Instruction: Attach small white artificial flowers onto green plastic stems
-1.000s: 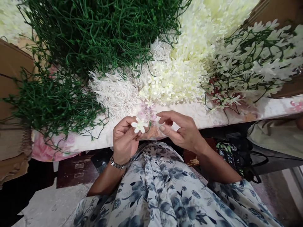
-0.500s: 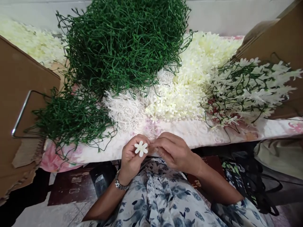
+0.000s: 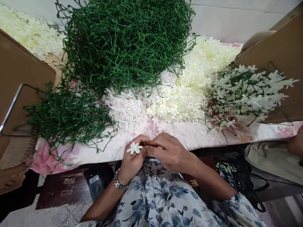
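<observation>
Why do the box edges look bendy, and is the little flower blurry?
Head view: the wide lens bows the cardboard box edges near the frame sides; light is soft and even, no glare; the white flower in the left hand looks sharp, beside the right hand.

A pale wall (image 3: 236,19) runs behind a table (image 3: 201,135) covered with a floral cloth (image 3: 47,157). Brown cardboard (image 3: 21,82) stands at the table's left edge and more cardboard (image 3: 281,50) at its right edge. Below the front edge lie a light tiled floor (image 3: 54,217) and dark bags (image 3: 243,176). Lighting is even and diffuse.
</observation>
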`<control>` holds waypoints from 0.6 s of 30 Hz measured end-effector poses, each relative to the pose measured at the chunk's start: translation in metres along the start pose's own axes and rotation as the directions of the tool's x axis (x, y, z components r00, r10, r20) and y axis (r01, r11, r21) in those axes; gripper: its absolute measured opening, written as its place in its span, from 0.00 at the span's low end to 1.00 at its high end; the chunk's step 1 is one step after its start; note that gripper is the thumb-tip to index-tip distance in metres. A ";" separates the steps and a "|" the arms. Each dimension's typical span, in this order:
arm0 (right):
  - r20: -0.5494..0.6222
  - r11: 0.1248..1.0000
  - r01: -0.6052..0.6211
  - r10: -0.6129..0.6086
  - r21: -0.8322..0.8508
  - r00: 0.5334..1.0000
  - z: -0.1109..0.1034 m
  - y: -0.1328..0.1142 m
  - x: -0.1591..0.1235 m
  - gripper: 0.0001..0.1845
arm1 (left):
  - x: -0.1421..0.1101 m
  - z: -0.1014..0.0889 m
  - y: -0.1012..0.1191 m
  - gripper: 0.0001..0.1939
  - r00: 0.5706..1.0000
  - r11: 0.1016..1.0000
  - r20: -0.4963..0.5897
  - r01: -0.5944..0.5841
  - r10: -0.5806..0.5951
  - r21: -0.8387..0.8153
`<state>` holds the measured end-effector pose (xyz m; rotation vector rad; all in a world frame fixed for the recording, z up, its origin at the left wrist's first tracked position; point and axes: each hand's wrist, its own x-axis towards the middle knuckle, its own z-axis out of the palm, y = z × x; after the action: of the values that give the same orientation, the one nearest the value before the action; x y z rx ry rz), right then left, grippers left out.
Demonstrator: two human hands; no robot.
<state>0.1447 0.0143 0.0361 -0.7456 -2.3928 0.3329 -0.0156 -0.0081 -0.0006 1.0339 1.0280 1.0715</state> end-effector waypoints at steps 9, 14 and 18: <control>-0.108 0.990 -0.081 0.069 -0.115 0.992 -0.006 0.015 0.000 0.12 | 0.002 -0.002 0.002 0.03 0.995 0.990 -0.064 -0.088 0.082 -0.109; -0.042 0.839 -0.187 0.193 -0.512 0.980 -0.015 0.046 0.010 0.07 | 0.008 -0.001 0.006 0.03 0.988 0.986 -0.150 -0.062 0.038 -0.153; 0.069 0.730 -0.121 0.225 -0.673 0.972 -0.010 0.054 0.014 0.06 | 0.010 -0.001 0.005 0.04 0.987 0.989 -0.159 -0.025 0.002 -0.143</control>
<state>0.1653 0.0669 0.0293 -1.3075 -2.5893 -0.4594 -0.0160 0.0027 0.0029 0.8500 1.0546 1.2361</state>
